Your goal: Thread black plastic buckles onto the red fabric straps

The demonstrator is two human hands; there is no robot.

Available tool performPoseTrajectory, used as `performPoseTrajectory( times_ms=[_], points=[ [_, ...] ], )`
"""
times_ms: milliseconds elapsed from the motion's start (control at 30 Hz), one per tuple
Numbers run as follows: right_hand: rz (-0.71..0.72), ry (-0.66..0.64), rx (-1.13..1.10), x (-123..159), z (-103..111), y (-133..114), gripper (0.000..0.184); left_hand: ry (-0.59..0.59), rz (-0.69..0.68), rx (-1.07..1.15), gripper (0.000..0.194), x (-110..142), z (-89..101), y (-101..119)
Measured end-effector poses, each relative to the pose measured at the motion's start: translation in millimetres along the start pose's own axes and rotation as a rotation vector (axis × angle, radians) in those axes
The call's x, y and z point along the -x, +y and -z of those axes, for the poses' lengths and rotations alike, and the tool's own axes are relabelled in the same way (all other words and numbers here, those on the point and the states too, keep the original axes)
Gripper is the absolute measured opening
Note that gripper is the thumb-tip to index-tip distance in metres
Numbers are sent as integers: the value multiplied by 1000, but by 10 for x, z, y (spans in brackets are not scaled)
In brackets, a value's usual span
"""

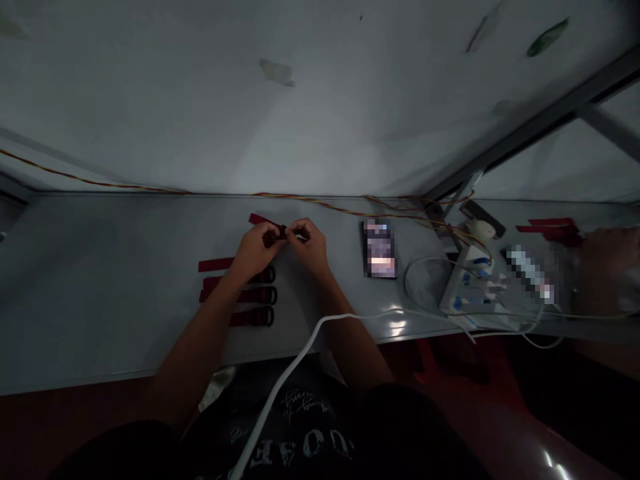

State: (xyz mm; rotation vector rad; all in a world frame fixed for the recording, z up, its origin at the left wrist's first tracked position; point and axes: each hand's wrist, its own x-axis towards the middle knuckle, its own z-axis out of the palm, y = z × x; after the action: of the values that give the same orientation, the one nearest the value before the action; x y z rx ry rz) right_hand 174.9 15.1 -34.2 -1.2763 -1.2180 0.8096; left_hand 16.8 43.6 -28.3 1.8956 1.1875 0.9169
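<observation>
**Pinching a red webbing strap (261, 219) at its dark end**

The left hand (254, 252) and right hand (307, 243) are closing on the strap between them, fingers gripping just above the pale tabletop (115, 267). The webbing is looking light and limp, so the stiffer dark end is offering the surest hold. Matching straps with black rings (253, 317) are lying just below the left hand.

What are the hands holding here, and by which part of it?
Both hands hold a red webbing strap near its dark looped end, the left hand and right hand pinching it from either side. The exact finger placement is too dark to tell.
</observation>
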Motion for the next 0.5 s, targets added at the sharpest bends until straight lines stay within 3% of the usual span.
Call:
performPoseTrajectory(
  times_ms=[133,267,500],
  points=[
    [-44,-4,-73,1,-2,13,21,98,-155,-142,12,5,21,35],
    [-105,-5,-122,-9,4,53,26,79,-229,-154,8,11,75,50],
    [-72,-65,-120,-9,33,25,28,56,-51,25,10,-4,102,-29]
  ],
)
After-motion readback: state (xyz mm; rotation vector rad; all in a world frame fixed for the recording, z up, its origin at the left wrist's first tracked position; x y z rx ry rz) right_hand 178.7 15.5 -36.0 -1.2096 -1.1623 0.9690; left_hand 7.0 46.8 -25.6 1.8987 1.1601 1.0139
